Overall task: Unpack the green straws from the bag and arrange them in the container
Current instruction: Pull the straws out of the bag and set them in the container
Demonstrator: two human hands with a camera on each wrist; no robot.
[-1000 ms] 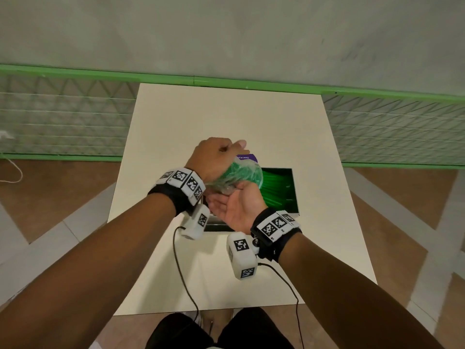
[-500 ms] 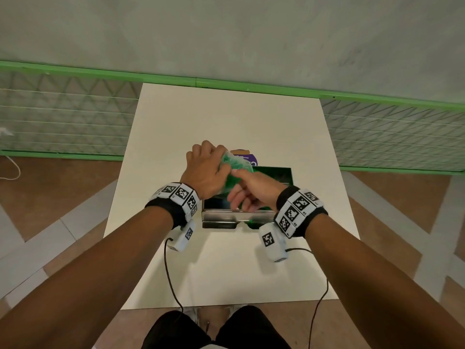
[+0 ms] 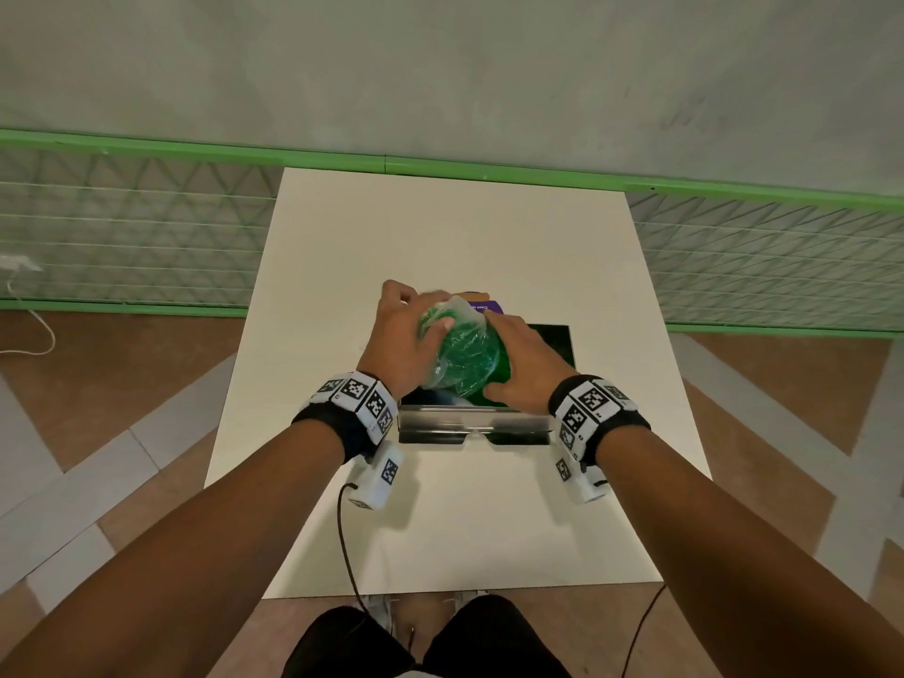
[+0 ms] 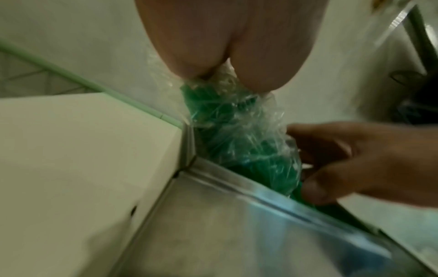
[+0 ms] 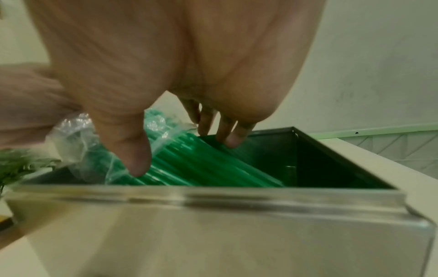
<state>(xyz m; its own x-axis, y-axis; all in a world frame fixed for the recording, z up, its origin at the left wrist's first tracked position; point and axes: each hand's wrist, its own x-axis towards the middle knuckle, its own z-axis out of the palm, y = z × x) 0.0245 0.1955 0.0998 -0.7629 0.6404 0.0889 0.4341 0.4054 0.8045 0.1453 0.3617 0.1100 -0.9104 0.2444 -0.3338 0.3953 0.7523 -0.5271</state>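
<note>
A clear plastic bag (image 3: pixel 452 313) full of green straws (image 3: pixel 469 352) is tilted over the open steel container (image 3: pixel 472 425) in the middle of the white table (image 3: pixel 440 227). My left hand (image 3: pixel 401 335) grips the bag's upper left end. My right hand (image 3: pixel 526 369) holds the bundle from the right. In the right wrist view its thumb (image 5: pixel 136 159) and fingers (image 5: pixel 227 135) sit on either side of the bare straws (image 5: pixel 189 165), which slant out of the bag (image 5: pixel 75 142) into the container (image 5: pixel 213 195). The left wrist view shows the crumpled bag (image 4: pixel 237 131) above the container rim (image 4: pixel 237 180).
A purple-labelled card or pack (image 3: pixel 482 305) lies just behind the hands. The table stands against a green-railed mesh fence (image 3: pixel 146 227). Cables hang from both wrist cameras over the table's near edge (image 3: pixel 440 592).
My right hand has turned from palm up under the bag to palm down on the straws. The bag has come down toward the container, with straws sliding out.
</note>
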